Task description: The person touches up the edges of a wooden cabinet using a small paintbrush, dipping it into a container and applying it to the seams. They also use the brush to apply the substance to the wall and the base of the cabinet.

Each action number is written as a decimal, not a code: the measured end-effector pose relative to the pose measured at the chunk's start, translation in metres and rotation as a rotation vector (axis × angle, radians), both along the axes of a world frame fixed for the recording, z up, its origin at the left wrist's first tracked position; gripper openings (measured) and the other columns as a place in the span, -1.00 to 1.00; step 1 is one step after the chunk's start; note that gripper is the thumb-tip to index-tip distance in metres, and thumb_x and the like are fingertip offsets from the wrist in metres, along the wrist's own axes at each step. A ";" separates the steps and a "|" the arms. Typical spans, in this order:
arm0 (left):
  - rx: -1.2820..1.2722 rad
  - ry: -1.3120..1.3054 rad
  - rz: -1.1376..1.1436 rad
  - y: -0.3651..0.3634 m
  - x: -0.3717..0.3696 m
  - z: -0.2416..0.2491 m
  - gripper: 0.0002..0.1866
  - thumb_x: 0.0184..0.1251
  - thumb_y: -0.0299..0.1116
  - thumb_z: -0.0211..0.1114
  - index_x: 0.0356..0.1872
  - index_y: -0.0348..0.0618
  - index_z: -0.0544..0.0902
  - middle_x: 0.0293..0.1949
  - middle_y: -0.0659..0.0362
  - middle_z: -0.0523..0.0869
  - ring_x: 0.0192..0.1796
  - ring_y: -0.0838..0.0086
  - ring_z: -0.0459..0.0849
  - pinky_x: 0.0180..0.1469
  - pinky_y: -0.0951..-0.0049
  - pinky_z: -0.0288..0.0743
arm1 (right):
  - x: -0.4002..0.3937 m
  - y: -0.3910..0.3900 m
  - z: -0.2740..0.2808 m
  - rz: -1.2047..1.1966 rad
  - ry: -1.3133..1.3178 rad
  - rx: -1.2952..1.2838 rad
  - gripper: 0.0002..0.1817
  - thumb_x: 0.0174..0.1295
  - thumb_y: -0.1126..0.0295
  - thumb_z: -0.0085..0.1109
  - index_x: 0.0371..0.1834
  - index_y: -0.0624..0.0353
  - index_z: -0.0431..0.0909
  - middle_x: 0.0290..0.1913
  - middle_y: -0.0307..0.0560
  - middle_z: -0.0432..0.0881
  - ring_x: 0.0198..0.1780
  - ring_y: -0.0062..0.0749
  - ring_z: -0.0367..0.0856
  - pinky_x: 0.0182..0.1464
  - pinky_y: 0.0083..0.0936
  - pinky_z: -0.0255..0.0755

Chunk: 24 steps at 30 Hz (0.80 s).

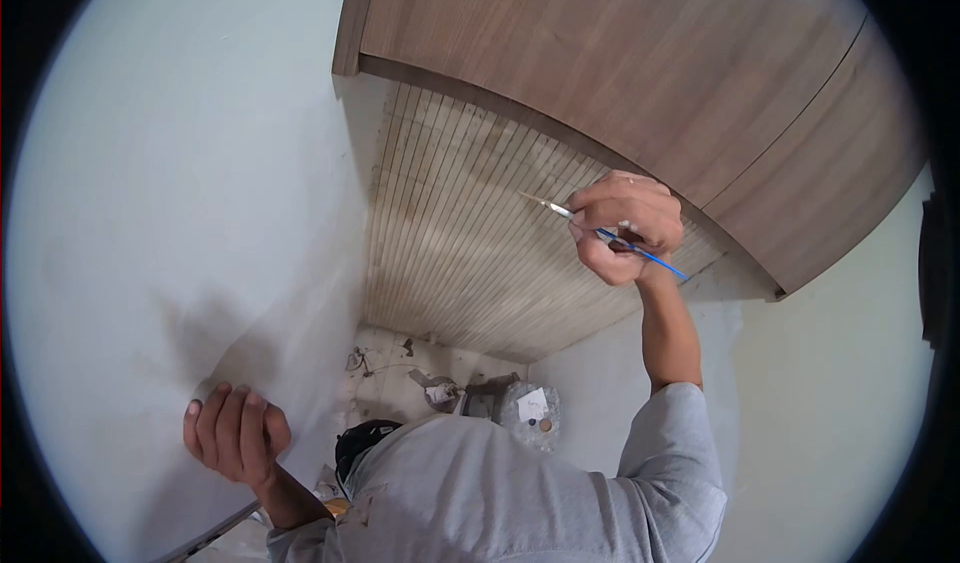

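A thin artist's paintbrush (655,260) with a blue handle and a pale metal collar is pinched in my right hand (628,225). Its pointed bristles aim left, overlapping a cream ribbed panel (470,213) in this view. That hand is raised just below the edge of a brown wood-grain cabinet (620,63), and whitish specks show on its fingers. Low on the left, my left hand (238,435) is close by the pale wall (180,213), its shadow falling there. The left fingers are curled and close together, with nothing visible in them.
The cabinet's lower edge overhangs the ribbed panel. Far below lie a clear plastic-wrapped bundle (548,438) with a white paper on it, and a dirty, stained surface (380,383) with loose wire. Another pale wall (840,393) rises at right. A grey shirt (480,493) fills the bottom.
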State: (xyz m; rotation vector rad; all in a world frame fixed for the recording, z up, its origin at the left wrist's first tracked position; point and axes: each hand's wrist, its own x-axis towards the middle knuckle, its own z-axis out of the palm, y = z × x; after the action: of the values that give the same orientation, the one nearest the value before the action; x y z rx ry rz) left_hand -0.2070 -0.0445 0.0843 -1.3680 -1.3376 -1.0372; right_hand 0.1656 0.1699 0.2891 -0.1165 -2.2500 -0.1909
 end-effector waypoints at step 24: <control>-0.075 0.019 -0.016 -0.005 -0.004 -0.005 -0.86 0.49 -0.23 0.25 -0.22 -0.01 0.68 -0.37 0.22 0.81 -0.24 0.28 0.83 0.24 0.08 0.48 | -0.100 0.086 0.056 -0.157 -0.129 0.192 -0.88 -0.17 0.50 0.31 -0.53 0.01 0.63 -0.59 -0.33 0.58 -0.57 -0.52 0.57 -0.49 -0.56 0.45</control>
State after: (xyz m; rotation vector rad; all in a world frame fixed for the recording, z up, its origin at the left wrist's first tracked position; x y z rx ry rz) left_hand -0.2108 -0.0496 0.0790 -1.4430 -1.3651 -0.9908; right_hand 0.0656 0.2563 0.3452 -0.1821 -2.3377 -0.5105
